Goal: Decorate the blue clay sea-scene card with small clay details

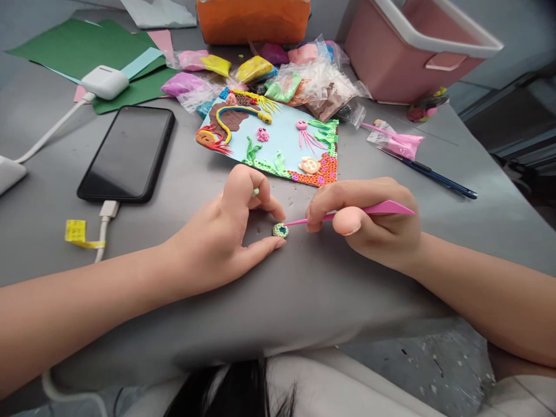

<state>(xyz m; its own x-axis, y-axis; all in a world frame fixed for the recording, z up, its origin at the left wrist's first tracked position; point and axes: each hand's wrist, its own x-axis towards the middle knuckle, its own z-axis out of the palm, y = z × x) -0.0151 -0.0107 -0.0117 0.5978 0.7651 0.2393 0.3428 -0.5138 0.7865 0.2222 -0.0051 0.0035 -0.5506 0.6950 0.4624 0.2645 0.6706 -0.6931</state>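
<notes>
A small round clay piece [280, 230], pale green with a blue centre, lies on the grey table [182, 255]. My left hand [230, 231] rests beside it, thumb and forefinger tips flanking it, with a bit of green clay tucked between two fingers. My right hand [369, 217] grips a pink modelling tool [347, 213] whose thin tip touches the clay piece. Just beyond the hands lies a light blue card [282, 139] decorated with clay sea creatures and plants.
A black phone [128, 152] on a charging cable lies at left, near a white earbud case [105, 81] and green paper [82, 49]. Bags of coloured clay [299, 78] sit behind the card. A pink bin [412, 46] stands back right. A blue pen [434, 175] lies at right.
</notes>
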